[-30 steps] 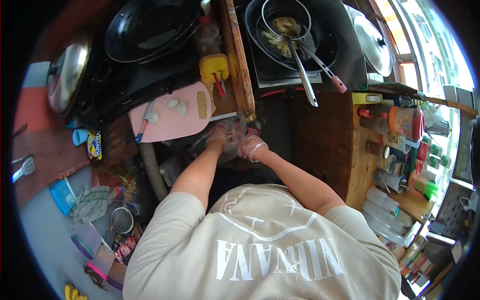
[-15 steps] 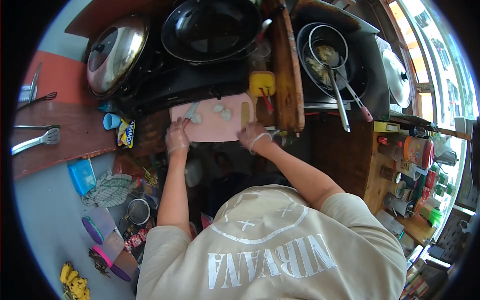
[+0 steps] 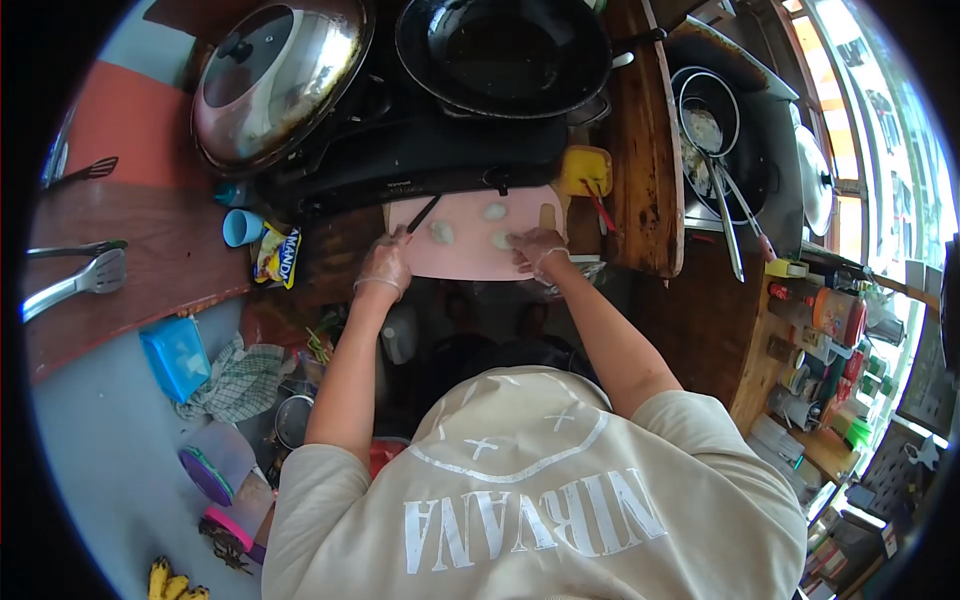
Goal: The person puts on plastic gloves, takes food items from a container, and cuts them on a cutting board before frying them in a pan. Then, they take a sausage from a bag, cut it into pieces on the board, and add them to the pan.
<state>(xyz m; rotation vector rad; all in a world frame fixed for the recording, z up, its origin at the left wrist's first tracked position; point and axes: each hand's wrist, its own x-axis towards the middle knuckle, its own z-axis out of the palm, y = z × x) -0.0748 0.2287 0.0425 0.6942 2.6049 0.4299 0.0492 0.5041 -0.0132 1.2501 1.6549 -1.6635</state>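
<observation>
L hand [image 3: 388, 264], in a thin clear glove [image 3: 381, 287], is wrapped round the knife [image 3: 424, 212] at the pink cutting bd's [image 3: 468, 267] left edge. R hand [image 3: 541, 249] touches a white lump [image 3: 502, 240], right of the middle; can't tell if it's pinched. Two more lumps [image 3: 441, 232] sit nrby. Loose glove could make the knife slip & cut R hand.

Daylight glares through the window [image 3: 885, 125] at the right, partly bleached white, and a bright sheen sits on the domed wok lid [image 3: 285, 95]. Beneath the pink cutting board [image 3: 465, 258] it's murky; edges bow into black corners.
</observation>
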